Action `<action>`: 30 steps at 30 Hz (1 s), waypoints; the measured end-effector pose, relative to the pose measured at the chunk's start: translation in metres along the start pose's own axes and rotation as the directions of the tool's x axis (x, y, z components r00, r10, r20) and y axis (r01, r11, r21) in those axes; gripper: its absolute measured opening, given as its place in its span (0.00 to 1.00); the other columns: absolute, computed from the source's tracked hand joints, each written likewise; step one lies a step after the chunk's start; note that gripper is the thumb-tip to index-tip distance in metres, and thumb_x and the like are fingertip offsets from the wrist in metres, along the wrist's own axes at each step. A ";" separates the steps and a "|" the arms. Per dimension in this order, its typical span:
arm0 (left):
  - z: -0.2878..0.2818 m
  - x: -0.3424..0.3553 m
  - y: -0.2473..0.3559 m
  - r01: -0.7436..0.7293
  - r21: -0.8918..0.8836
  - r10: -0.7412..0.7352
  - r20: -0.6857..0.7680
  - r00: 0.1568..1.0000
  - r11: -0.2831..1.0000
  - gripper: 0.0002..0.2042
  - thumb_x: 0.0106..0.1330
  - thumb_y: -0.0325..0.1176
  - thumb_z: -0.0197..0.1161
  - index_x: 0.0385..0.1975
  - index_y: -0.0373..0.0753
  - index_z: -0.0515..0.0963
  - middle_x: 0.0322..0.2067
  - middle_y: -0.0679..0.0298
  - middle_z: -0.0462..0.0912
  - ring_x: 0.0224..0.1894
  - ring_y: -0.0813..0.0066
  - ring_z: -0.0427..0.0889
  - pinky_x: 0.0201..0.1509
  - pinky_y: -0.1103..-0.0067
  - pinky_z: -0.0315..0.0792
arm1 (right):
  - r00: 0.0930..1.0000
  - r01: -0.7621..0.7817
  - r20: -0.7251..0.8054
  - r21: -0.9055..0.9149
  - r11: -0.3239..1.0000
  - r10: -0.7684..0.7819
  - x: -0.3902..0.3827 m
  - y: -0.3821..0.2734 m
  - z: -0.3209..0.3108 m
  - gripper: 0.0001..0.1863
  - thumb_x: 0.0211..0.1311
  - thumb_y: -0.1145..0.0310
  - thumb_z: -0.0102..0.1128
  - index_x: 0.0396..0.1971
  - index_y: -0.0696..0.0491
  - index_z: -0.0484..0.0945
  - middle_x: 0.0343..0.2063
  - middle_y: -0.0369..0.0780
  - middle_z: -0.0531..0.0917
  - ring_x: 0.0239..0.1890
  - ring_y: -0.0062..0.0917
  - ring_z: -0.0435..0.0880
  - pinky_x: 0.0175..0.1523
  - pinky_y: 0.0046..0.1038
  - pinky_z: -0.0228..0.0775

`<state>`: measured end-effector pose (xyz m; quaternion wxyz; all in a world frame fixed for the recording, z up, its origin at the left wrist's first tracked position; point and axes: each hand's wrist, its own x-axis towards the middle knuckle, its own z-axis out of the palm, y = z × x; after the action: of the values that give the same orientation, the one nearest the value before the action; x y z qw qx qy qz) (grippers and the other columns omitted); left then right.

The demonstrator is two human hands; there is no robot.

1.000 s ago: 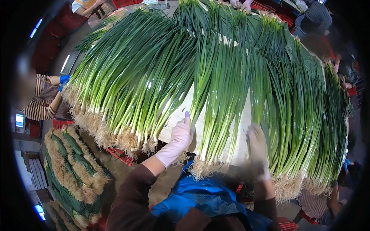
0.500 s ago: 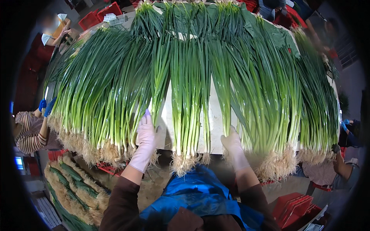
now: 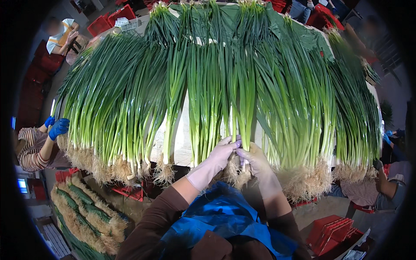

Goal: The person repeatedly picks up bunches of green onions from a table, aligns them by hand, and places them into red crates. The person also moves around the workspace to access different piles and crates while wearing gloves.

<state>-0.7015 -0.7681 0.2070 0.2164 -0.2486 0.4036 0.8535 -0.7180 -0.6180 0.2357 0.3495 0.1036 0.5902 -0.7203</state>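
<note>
Since the earlier frame, the hands have moved from well apart to touching: left hand (image 3: 222, 155) and right hand (image 3: 256, 161) are both clamped on a few spring onions (image 3: 247, 104) between them. The roots (image 3: 240, 174) hang below the fingers, past the bench's near edge. Bare bench (image 3: 178, 139) shows left of the hands, a narrower strip right; dense left bunches (image 3: 115, 97) and right bunches (image 3: 299, 104) crowd beyond.

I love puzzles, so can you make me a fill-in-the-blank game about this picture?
1. The person's left hand and right hand both wear pale ____.
2. Tan, stringy ____ grow at the white ends of the green stalks.
3. The person's apron is coloured ____.
4. The crates at the lower right are coloured ____.

Missing words: gloves, roots, blue, red.
</note>
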 end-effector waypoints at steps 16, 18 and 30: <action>-0.031 -0.058 0.009 0.023 -0.202 0.009 0.157 0.988 0.979 0.29 0.75 0.51 0.35 0.59 0.29 0.63 0.11 0.74 0.56 0.11 0.85 0.53 0.18 0.84 0.53 | 0.983 0.153 -0.113 0.056 0.987 -0.146 -0.021 -0.007 -0.015 0.20 0.62 0.65 0.58 0.50 0.61 0.71 0.30 0.42 0.78 0.27 0.22 0.76 0.33 0.24 0.69; -0.040 -0.061 0.002 0.018 -0.173 0.009 0.154 0.988 0.985 0.29 0.74 0.52 0.36 0.58 0.29 0.64 0.12 0.73 0.59 0.12 0.84 0.56 0.18 0.84 0.55 | 0.955 -0.019 -0.287 -0.313 0.950 -0.075 0.005 0.013 -0.035 0.26 0.59 0.63 0.61 0.53 0.62 0.68 0.38 0.47 0.79 0.34 0.27 0.79 0.41 0.27 0.71; -0.023 -0.074 -0.053 -0.019 -0.079 0.010 -0.123 0.992 0.997 0.09 0.70 0.28 0.53 0.46 0.33 0.70 0.29 0.61 0.76 0.25 0.77 0.71 0.29 0.84 0.68 | 0.991 0.103 -0.061 -0.239 0.965 -0.121 0.089 -0.015 0.043 0.23 0.62 0.62 0.60 0.53 0.59 0.70 0.42 0.46 0.82 0.42 0.31 0.81 0.47 0.30 0.72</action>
<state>-0.6076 -0.7680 0.2076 0.1749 -0.3059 0.3833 0.8538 -0.7815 -0.6905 0.2089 0.2953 0.0549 0.6892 -0.6594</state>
